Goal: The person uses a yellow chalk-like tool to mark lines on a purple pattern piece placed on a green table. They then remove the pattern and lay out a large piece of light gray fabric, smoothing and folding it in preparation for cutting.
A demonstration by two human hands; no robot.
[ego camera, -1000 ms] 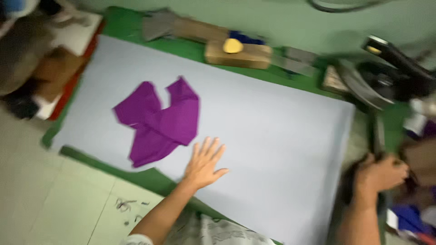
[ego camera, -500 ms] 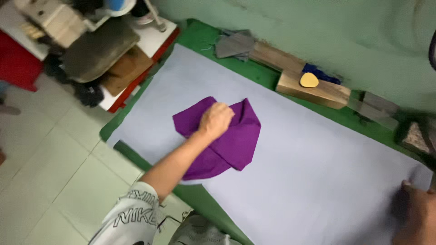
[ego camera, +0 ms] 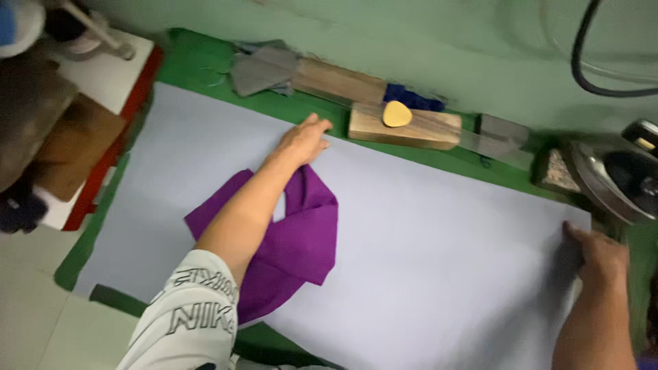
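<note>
So there's a big sheet of pale paper point(ego camera: 425, 274) spread over a green table point(ego camera: 205, 65), and both hands are on it, way apart from each other. The left hand point(ego camera: 301, 140) is reaching across to the far edge of the sheet, fingers spread open and flat, palm down on the paper, not gripping anything. It's just short of a wooden block point(ego camera: 404, 130) that has a little yellow teardrop-shaped piece point(ego camera: 396, 114) sitting on top. The purple cloth point(ego camera: 295, 240) lies crumpled and folded on the paper directly under that left forearm, closer to the near edge than the hand is, so the arm passes right over it while the hand itself is past it and off the cloth. The right hand point(ego camera: 596, 257) is over at the right end of the sheet, fingers curled over the paper's edge; looks like it's pinching or pressing that edge, but I can't really tell which. Just beyond it sits a dark metal iron point(ego camera: 617, 175). Along the back of the table there's also a grey scrap of fabric point(ego camera: 264, 68) next to a longer wooden bar point(ego camera: 339, 81).
</note>
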